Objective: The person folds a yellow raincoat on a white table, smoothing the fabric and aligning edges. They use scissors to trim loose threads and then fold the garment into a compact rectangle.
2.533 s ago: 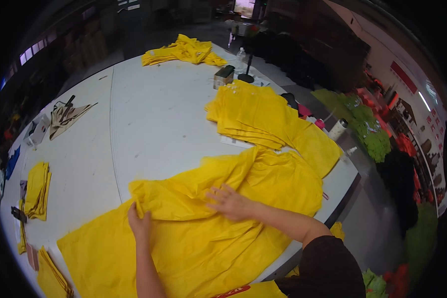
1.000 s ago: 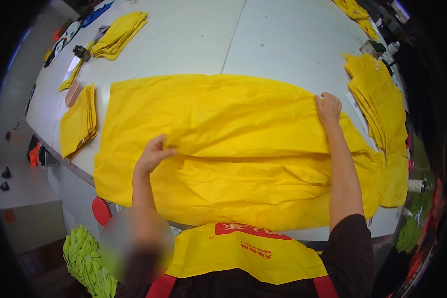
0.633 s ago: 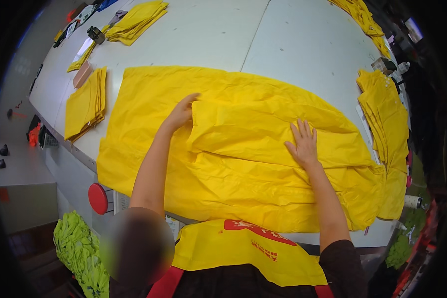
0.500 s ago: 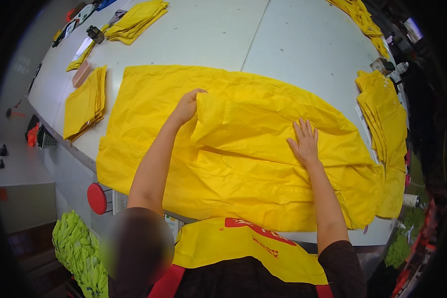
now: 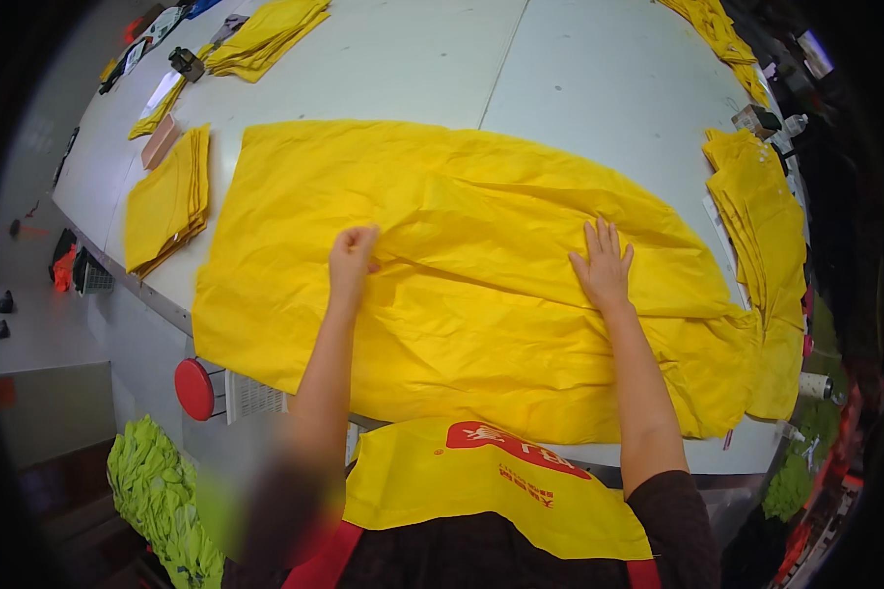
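A large piece of yellow fabric [image 5: 521, 324] lies spread and creased across the white table in front of me, with long folds running left to right. My left hand [image 5: 350, 257] is closed in a pinch at a fold left of the middle; the fingertips seem to grip the cloth, though what is between them is hard to see. Farther right, my right hand [image 5: 604, 267] rests flat on the fabric with fingers spread.
Folded yellow cloth stacks lie at the left [image 5: 170, 201], far left [image 5: 270, 37] and right [image 5: 756, 221] of the table [image 5: 403, 59]. A pink box [image 5: 161, 142] stands by the left stack. Below the table edge are a red stool [image 5: 193, 389] and a lime-green cloth heap [image 5: 157, 491].
My left hand has come nearer to me and slightly left, and the raised cloth edge beside it has come down flatter. The right hand stays nearly in place.
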`<state>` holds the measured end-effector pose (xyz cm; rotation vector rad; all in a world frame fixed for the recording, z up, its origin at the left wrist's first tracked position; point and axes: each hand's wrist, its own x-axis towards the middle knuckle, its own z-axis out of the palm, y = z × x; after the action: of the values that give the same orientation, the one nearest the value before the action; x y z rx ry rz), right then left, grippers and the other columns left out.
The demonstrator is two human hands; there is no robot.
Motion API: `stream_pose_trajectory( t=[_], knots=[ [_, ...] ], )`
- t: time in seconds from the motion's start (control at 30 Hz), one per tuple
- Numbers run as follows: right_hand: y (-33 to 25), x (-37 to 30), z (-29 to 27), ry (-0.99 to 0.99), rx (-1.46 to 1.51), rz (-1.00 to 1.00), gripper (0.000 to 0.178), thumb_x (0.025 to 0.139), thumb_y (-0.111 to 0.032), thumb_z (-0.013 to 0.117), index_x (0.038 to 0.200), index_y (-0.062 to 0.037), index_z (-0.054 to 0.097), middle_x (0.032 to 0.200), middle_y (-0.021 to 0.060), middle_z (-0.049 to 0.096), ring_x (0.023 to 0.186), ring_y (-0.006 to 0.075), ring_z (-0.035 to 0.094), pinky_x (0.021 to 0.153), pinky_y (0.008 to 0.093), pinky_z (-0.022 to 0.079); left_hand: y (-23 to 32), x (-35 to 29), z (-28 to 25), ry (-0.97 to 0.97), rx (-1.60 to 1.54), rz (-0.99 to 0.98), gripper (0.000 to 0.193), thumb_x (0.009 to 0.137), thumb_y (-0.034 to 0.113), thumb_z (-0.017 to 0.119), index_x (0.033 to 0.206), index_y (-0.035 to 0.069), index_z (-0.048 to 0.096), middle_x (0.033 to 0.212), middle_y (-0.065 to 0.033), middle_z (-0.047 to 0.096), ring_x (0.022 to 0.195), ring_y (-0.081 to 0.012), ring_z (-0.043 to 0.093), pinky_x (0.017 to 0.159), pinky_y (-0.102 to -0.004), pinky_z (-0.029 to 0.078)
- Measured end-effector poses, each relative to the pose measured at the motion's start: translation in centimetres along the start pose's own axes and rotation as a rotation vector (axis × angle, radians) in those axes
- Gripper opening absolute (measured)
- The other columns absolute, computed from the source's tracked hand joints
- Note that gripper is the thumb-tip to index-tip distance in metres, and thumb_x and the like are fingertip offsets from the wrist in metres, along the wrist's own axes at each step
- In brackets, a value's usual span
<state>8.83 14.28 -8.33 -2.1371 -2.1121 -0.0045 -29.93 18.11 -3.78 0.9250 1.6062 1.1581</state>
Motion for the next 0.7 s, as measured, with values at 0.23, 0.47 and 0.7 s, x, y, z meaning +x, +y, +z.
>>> stream_pose_trajectory(
  t=[0.23, 0.47, 0.7],
  knots=[
    [-0.1, 0.2, -0.4, -0.013, 0.014, -0.025, 0.060, 0.087, -0.044, 0.046, 0.135, -0.0116, 0.034, 0.144, 0.0100, 0.025, 0.133, 0.0291, 0.021, 0.100, 0.0594, 0.015, -0.1, -0.5, -0.7, -0.110, -0.194, 0.064, 0.015, 0.080, 0.006, 0.064, 0.090, -0.003, 0.059, 0.080, -0.0057, 0.060, 0.068, -0.0112, 0.058, 0.061, -0.0239, 0.051],
    [-1.7, 0.4, -1.0, 0.062, 0.001, -0.029, 0.062, 0.085, -0.047, 0.048, 0.134, -0.0117, 0.036, 0.143, 0.0137, 0.026, 0.132, 0.0332, 0.021, 0.099, 0.0606, 0.017, 3.0, 3.2, -5.8, -0.411, 0.196, 0.218, 0.015, 0.074, 0.001, 0.067, 0.086, -0.001, 0.057, 0.073, 0.0018, 0.054, 0.062, -0.0078, 0.049, 0.057, -0.0208, 0.042],
    [0.9, 2.2, -3.6, 0.017, 0.081, -0.180, 0.056, 0.078, -0.028, 0.059, 0.128, -0.0105, 0.044, 0.136, 0.0155, 0.037, 0.125, 0.0347, 0.033, 0.100, 0.0490, 0.028, 2.1, 6.3, -7.9, -0.338, 0.648, 0.191, 0.031, 0.076, 0.004, 0.056, 0.107, 0.000, 0.056, 0.081, -0.0068, 0.059, 0.075, -0.0141, 0.055, 0.070, -0.0254, 0.046]
  ],
)
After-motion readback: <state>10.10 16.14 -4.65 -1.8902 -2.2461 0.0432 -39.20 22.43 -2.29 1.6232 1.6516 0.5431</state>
